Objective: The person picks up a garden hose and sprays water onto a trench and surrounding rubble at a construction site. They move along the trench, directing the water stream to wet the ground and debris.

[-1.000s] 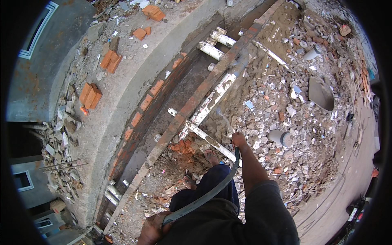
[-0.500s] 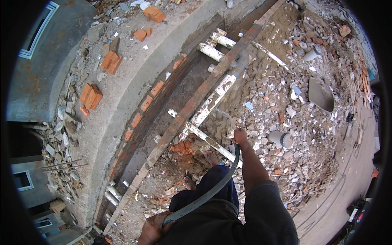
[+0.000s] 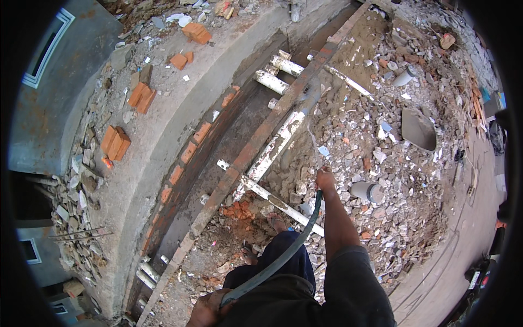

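A green hose (image 3: 289, 258) bends in front of my body between my two hands. My right hand (image 3: 325, 180), arm stretched forward over the rubble, is closed around its far end. A thin stream of water arcs from there onto wet sand (image 3: 297, 143) beside a long white pipe (image 3: 278, 146) smeared with mortar. Lower down, near my waist, my left hand (image 3: 208, 308) grips the hose too. A narrower white pipe (image 3: 281, 205) lies crosswise between my right hand and the brick wall. The hose's mouth is hidden by my fingers.
A low brick wall (image 3: 243, 157) runs diagonally beside a trench (image 3: 218, 150), with short white pipes (image 3: 271, 83) crossing it. Stacked orange bricks (image 3: 115, 143) sit on the concrete ledge beyond. Broken rubble (image 3: 381, 234), a capped pipe stub (image 3: 366, 192) and a grey basin (image 3: 418, 129) lie right.
The water stream has swung from pointing left to pointing farther ahead, along the long pipe. Both hands keep their hold on the hose. The whole view has shifted slightly.
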{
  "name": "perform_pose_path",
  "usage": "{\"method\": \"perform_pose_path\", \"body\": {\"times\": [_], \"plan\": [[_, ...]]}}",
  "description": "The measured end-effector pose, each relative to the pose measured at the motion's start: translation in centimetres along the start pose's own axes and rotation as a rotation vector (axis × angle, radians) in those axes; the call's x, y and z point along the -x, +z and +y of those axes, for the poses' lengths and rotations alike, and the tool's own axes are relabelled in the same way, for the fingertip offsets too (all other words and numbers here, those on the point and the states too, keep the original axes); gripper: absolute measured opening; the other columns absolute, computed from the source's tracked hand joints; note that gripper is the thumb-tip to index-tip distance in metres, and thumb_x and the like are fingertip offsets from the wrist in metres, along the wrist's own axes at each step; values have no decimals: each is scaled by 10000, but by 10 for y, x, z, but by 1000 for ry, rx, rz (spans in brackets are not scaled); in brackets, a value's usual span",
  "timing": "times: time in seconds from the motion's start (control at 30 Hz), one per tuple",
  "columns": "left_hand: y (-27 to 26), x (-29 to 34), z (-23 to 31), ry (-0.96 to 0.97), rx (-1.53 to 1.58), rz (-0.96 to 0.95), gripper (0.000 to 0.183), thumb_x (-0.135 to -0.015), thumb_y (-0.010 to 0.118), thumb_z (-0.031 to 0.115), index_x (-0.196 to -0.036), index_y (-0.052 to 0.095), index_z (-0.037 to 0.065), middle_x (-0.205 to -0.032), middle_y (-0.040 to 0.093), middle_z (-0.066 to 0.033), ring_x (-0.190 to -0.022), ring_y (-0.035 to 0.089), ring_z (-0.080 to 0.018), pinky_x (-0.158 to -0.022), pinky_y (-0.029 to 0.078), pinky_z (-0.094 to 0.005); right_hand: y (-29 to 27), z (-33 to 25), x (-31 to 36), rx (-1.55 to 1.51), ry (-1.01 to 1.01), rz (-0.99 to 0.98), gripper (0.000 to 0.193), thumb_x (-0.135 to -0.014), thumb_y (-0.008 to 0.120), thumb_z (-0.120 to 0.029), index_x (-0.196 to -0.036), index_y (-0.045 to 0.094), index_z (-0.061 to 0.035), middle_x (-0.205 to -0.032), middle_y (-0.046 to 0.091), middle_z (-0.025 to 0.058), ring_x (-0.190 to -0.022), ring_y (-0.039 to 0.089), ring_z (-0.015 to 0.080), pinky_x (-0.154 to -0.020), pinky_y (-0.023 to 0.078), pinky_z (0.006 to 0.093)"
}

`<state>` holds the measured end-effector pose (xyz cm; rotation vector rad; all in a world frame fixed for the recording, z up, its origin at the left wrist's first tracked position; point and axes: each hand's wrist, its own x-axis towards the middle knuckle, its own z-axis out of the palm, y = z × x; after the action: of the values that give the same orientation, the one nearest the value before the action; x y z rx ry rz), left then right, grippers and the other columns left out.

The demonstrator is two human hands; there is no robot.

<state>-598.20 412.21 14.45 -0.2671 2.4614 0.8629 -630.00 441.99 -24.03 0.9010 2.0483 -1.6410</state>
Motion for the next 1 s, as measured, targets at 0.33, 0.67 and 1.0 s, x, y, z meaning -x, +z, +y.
{"method": "perform_pose_path", "body": {"times": [0.33,0.67,1.0], "plan": [[-10,-5,9,34,62,-1,358,-822,688,137,-1144,569,34,-1001,648,-197,-868,647,-376,-733,531,-415,0,1,-7,7,-39,4,354,-824,544,-153,-1112,467,38,-663,597,164,-396,547,237,-376,438,374],[0,-2,-4,30,-1,-20,343,-820,678,110,-1137,572,34,-993,648,-197,-878,646,-373,-752,531,-415,-2,-13,1,-1,-12,22,264,-866,519,-157,-1087,463,-22,-520,509,80,-348,494,195,-323,395,350],[-6,-8,14,47,59,9,324,-830,672,127,-1129,575,49,-899,650,-204,-789,649,-369,-690,529,-414,-6,-3,-17,134,-59,42,384,-854,537,-167,-1165,431,32,-654,603,151,-422,563,236,-401,458,363]]}}
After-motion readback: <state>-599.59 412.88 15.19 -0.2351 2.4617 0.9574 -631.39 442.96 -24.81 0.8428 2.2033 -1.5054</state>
